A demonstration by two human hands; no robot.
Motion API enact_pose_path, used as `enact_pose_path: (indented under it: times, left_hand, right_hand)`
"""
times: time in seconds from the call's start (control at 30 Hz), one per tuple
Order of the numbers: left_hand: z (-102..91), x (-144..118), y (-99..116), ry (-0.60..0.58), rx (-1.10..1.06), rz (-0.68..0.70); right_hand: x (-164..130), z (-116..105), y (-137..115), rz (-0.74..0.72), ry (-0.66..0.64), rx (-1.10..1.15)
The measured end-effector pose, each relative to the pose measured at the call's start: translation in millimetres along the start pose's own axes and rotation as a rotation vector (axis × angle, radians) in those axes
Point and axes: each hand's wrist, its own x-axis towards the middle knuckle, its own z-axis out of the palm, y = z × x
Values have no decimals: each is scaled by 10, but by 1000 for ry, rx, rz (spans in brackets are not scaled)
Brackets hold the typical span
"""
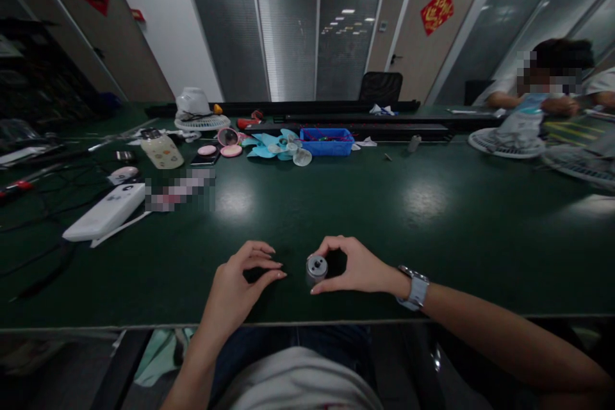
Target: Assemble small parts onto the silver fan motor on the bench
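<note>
A short grey metal cylinder (317, 268), with a few holes in its top face, stands upright near the front edge of the green table (298, 205). My right hand (358, 266) curls around it from the right, gripping it between thumb and fingers; a watch is on that wrist. To the left of the cylinder, my left hand (240, 278) hovers low over the table. Its fingers are bent and apart from the thumb, with nothing between them.
Further back lie a blue bin (329, 143), light-blue fan blades (273, 144) and a second metal cylinder (414, 143). At left are a white power bank (106, 211), a patterned bottle (162, 149) and cables. A person (552, 77) works at far right near fan parts (507, 141).
</note>
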Motion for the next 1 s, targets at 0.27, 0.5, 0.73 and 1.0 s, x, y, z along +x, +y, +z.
enact_pose_path:
  times: [0.27, 0.5, 0.73, 1.0]
  left_hand:
    - [-28, 4, 4, -95, 64, 46]
    - [-10, 18, -8, -117, 69, 29]
    - [109, 5, 43, -162, 72, 50]
    - [238, 18, 333, 137, -138, 85]
  right_hand:
    - [17, -21, 15, -24, -12, 11]
    - [28, -34, 42, -74, -25, -60]
    - [19, -27, 44, -74, -16, -73]
    - [21, -15, 51, -83, -5, -78]
